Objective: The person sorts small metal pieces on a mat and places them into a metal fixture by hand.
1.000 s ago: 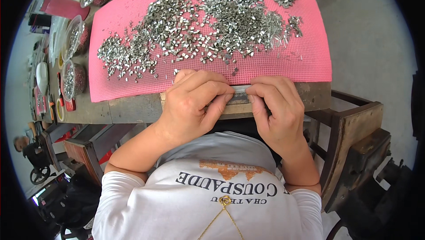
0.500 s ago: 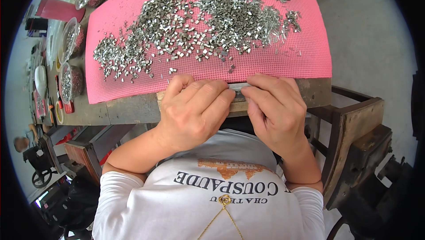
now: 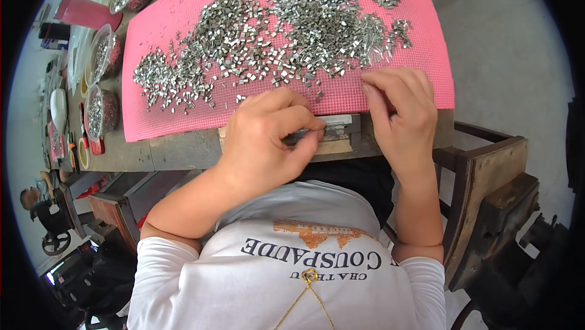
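My left hand (image 3: pixel 265 138) is at the table's front edge, thumb and forefinger pinched together at the left part of a small metal fixture (image 3: pixel 338 128). Whatever sits between those fingertips is too small to make out. Over the near right part of the pink mesh mat (image 3: pixel 177 124) is my right hand (image 3: pixel 405 108), its thumb and forefinger tips close together; I cannot make out anything between them. Just beyond those tips lie thin silvery pins (image 3: pixel 373 35). A large spread of small silvery metal pieces (image 3: pixel 317 16) covers the mat's middle, with another heap (image 3: pixel 177 74) leftward.
Clear plastic bowls (image 3: pixel 100 114) of metal pieces stand along the mat's left side, near a pink container (image 3: pixel 88 13). Pliers (image 3: pixel 72 152) and other tools lie farther left. A wooden-faced frame (image 3: pixel 481 178) stands right of the table. Another person (image 3: pixel 30 196) shows at far left.
My right hand has left the metal fixture and moved right and away from me, over the mat. The left hand stays at the fixture, its fingers now in a pinch.
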The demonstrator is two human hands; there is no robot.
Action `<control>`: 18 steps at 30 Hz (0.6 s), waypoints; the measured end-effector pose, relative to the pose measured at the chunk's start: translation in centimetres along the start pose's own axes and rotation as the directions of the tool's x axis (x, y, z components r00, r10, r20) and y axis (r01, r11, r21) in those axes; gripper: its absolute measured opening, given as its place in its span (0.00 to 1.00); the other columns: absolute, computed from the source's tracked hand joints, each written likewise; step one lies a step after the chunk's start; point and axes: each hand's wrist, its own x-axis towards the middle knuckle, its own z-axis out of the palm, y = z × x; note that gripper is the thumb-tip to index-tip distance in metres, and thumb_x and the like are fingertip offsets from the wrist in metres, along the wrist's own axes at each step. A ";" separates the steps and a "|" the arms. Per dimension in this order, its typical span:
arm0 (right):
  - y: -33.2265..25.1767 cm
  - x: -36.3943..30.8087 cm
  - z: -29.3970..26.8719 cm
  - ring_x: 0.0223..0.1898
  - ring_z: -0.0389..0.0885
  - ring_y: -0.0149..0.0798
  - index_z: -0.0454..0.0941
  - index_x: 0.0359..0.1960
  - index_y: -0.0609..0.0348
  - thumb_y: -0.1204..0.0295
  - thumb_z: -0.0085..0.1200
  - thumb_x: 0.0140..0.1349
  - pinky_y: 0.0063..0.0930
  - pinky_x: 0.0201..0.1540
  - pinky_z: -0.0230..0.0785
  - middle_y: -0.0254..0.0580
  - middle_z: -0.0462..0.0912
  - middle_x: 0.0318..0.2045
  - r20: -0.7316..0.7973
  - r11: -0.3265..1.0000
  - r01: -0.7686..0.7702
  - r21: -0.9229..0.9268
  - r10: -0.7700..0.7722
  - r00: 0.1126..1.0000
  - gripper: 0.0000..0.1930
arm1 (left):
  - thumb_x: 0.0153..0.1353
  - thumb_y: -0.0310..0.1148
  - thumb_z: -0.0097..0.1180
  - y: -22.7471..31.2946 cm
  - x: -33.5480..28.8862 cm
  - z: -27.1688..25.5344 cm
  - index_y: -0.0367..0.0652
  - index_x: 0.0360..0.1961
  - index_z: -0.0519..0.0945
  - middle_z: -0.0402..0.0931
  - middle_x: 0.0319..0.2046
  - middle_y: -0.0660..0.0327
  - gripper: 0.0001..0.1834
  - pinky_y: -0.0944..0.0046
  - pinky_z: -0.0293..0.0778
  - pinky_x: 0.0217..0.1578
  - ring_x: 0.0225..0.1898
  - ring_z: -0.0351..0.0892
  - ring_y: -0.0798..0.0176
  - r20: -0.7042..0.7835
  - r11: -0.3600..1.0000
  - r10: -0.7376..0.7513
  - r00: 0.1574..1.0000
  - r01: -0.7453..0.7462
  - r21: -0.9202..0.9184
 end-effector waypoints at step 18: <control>1.4 2.1 1.6 0.41 0.75 0.47 0.74 0.39 0.58 0.79 0.60 0.58 0.42 0.45 0.66 0.40 0.76 0.35 0.073 0.983 0.171 -0.058 -0.167 0.983 0.09 | 0.54 0.29 0.67 -1.9 7.3 1.2 0.48 0.33 0.82 0.76 0.31 0.66 0.06 0.56 0.71 0.43 0.40 0.78 0.57 0.135 0.796 0.341 0.930 -0.363 0.485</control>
